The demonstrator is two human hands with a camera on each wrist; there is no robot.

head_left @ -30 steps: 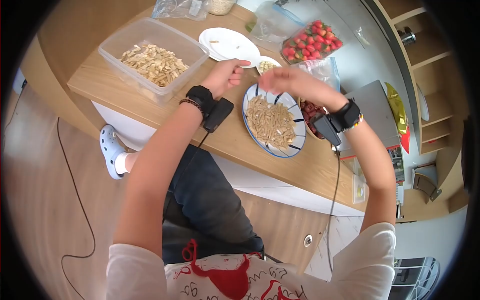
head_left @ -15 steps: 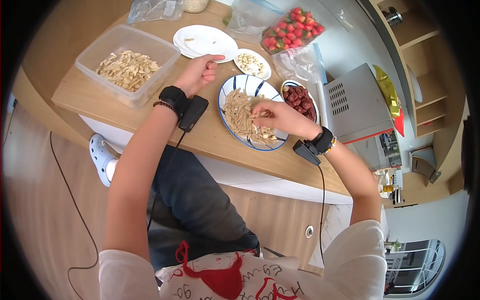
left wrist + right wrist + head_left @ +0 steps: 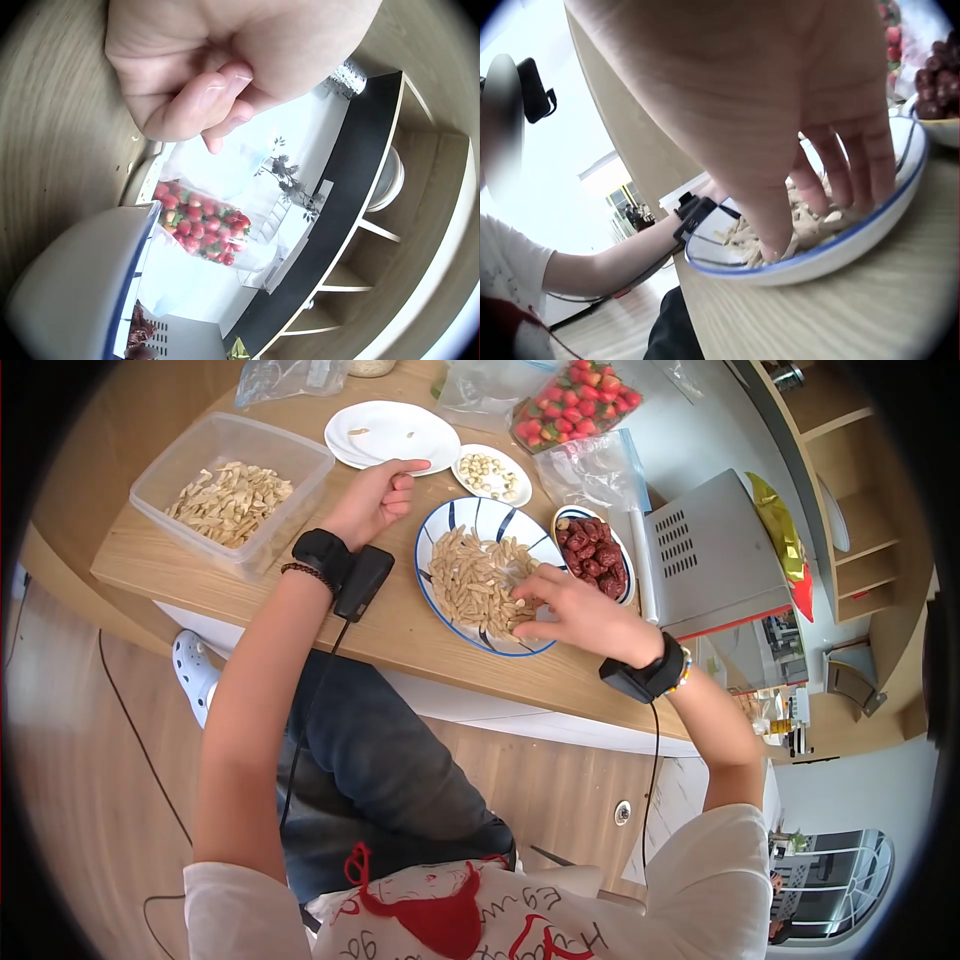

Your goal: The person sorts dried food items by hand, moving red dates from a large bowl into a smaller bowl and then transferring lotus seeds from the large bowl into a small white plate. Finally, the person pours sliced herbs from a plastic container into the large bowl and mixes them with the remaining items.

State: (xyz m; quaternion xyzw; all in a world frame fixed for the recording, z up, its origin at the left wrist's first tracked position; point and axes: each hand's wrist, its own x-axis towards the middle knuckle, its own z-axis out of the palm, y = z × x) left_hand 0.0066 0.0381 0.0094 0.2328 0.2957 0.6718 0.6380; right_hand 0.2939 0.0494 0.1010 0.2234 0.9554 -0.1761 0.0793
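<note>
Pale beige, slender dried pieces (image 3: 462, 582) lie heaped in a wide white ceramic bowl with a blue rim (image 3: 500, 518), on the light wooden tabletop (image 3: 402, 642). At the bowl's right side, the right hand (image 3: 582, 615) reaches into the heap, thumb and fingers spread apart; whether a piece lies between them cannot be told. The left hand (image 3: 368, 505), left of the bowl, has loosely curled fingers and nothing visible in it. A light pinch with the fingertips probably serves best, raised well clear of the rim to avoid spilling.
</note>
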